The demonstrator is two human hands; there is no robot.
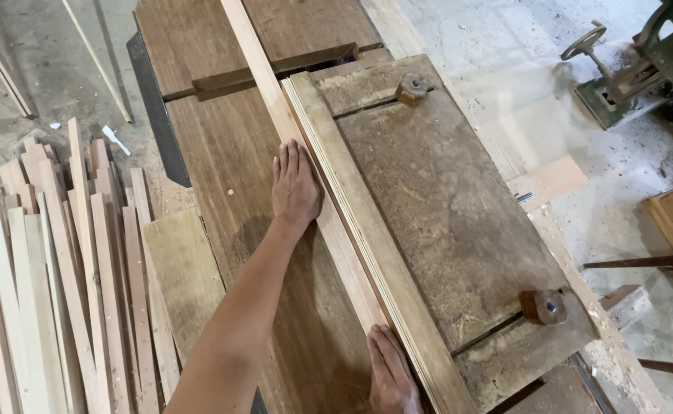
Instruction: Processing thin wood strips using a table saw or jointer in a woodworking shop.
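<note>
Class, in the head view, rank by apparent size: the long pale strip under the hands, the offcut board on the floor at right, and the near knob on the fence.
1. Long pale strip
2. Offcut board
3. Near knob, close in size to the offcut; nearness to the camera makes that pair unsure.

Even, soft daylight; overall bright. The pale concrete floor (pixel 620 146) at upper right is brightest, near washed out. Shadows weak: a faint diffuse one lies on the worn brown wooden table (pixel 236 192) under the left forearm. No hard glare. Focus sharp centrally; slight softness and mild wide-angle stretch toward frame edges.
</note>
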